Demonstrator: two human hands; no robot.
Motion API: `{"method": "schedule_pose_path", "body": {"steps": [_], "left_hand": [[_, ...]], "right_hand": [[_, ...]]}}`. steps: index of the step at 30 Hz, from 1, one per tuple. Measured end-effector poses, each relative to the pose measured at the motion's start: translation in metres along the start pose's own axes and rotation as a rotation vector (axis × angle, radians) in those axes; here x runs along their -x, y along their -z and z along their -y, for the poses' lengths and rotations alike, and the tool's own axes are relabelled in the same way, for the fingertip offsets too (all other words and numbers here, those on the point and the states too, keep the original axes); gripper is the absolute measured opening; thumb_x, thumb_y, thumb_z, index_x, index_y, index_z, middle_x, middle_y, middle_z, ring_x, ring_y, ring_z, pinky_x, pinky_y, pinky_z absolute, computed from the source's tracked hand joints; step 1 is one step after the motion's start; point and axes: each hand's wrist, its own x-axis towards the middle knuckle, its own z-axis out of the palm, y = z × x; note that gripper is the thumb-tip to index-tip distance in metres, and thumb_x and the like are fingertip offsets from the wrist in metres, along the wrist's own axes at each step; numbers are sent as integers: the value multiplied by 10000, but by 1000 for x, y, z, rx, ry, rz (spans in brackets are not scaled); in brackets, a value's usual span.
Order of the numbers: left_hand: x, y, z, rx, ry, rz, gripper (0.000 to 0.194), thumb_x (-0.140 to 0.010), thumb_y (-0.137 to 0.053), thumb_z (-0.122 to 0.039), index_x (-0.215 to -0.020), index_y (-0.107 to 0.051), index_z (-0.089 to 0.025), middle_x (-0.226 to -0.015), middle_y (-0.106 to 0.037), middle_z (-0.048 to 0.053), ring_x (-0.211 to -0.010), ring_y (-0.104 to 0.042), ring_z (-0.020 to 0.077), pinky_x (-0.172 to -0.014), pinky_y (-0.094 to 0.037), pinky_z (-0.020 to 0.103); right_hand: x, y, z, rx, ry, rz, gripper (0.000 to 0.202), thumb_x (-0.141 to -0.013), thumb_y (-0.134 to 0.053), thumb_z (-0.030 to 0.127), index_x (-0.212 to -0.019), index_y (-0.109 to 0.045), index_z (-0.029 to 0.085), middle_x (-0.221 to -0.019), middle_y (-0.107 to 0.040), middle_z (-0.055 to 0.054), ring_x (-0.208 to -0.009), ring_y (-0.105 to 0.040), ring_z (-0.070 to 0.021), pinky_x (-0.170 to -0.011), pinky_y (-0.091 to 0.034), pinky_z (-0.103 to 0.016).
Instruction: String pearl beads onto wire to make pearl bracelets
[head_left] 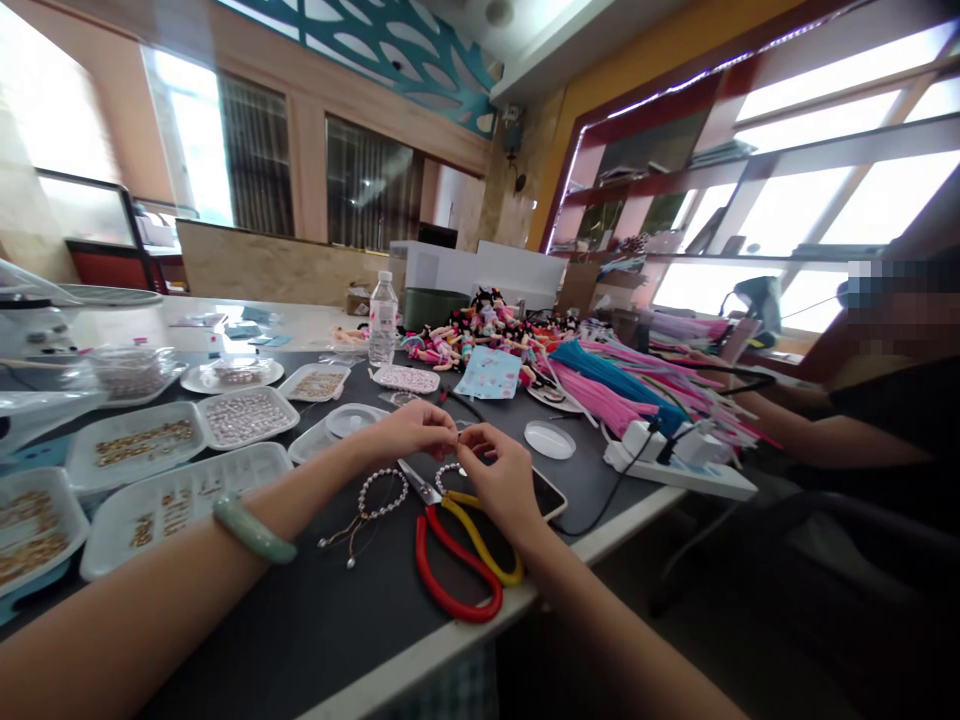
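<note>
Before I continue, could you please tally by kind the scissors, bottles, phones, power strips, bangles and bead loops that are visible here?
Scissors: 1
Bottle: 1
Phone: 1
Power strip: 1
Bangle: 1
Bead loops: 2, one partly hidden
Total: 7

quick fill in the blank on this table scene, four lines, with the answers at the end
The bangle worn on the arm behind the left hand is pale ____.
The scissors have handles in red and ____.
A clear plastic ____ stands upright on the table.
The ____ partly hides the phone.

Missing words: green; yellow; bottle; right hand.
</note>
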Motion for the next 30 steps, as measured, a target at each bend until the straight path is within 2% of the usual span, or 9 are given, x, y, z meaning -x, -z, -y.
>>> {"method": "schedule_pose_path", "body": {"steps": [9,15,20,30], "left_hand": [[3,0,-7,33,22,-19,79,-661,-576,-187,-632,-573,-113,-520,-532,-26,-507,-480,67,-510,-351,186],[2,-1,-7,92,49,-33,61,-624,-582,-177,-631,-557,-122,-537,-523,-34,-512,-482,69,-552,-384,206],[2,-1,-4,147,48,10,39,-642,-557,-161,-628,-541,-128,-563,-525,-28,-531,-465,72,-575,-383,220],[5,-8,-6,229,112,4,57,-642,-534,-132,-619,-482,-139,-562,-440,-35,-542,-400,74,-550,-339,216]], "right_hand": [[0,1,3,-39,-16,15,115,-725,-547,217,-735,-652,171,-675,-650,-8,-621,-572,-138,-613,-437,-246],[0,1,2,-78,-54,-11,106,-730,-526,183,-713,-630,168,-659,-634,5,-611,-564,-130,-613,-432,-234],[0,2,-1,-73,-40,-26,109,-736,-521,188,-695,-621,174,-652,-626,14,-613,-562,-128,-627,-430,-232],[1,2,-2,-44,-13,-43,119,-724,-536,168,-697,-652,176,-659,-638,17,-645,-574,-125,-651,-424,-225]]}}
